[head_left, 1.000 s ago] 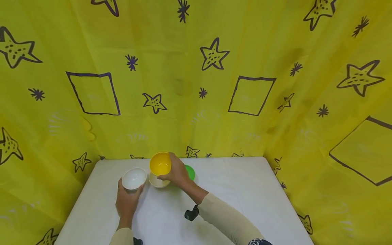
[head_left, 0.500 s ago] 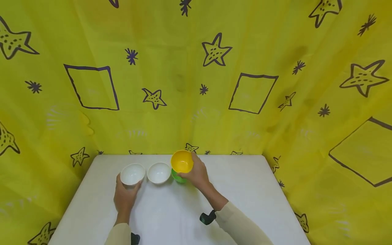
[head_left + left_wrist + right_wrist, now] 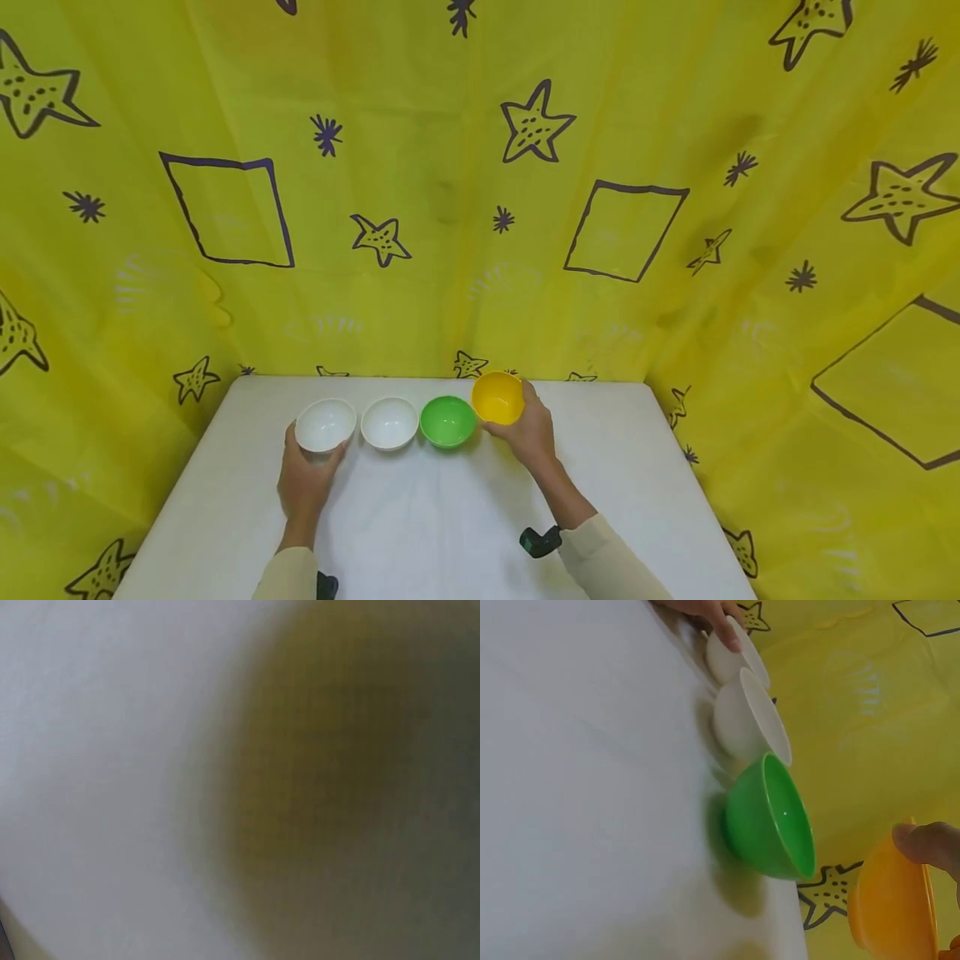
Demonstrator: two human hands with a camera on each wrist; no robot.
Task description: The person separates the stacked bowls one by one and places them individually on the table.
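In the head view my left hand [image 3: 306, 483] grips the leftmost white bowl [image 3: 326, 425] by its sides. Beside that bowl stands a second white bowl [image 3: 389, 423], and right of it a green bowl [image 3: 447, 422]. My right hand [image 3: 531, 425] holds a yellow bowl [image 3: 498, 397] by its right side, thumb at the near rim. The right wrist view has this yellow bowl [image 3: 895, 900] raised off the table, apart from the green bowl [image 3: 769, 817]. The left wrist view is too blurred to make out the hand or bowl.
A white-covered table [image 3: 442, 533] carries the row of bowls near its far edge. Yellow curtains [image 3: 420, 317] printed with stars and frames hang behind it and along both sides.
My right hand has carried the yellow bowl rightward, past the second white bowl and the green bowl, which now shows fully. The left hand stays at the first white bowl.
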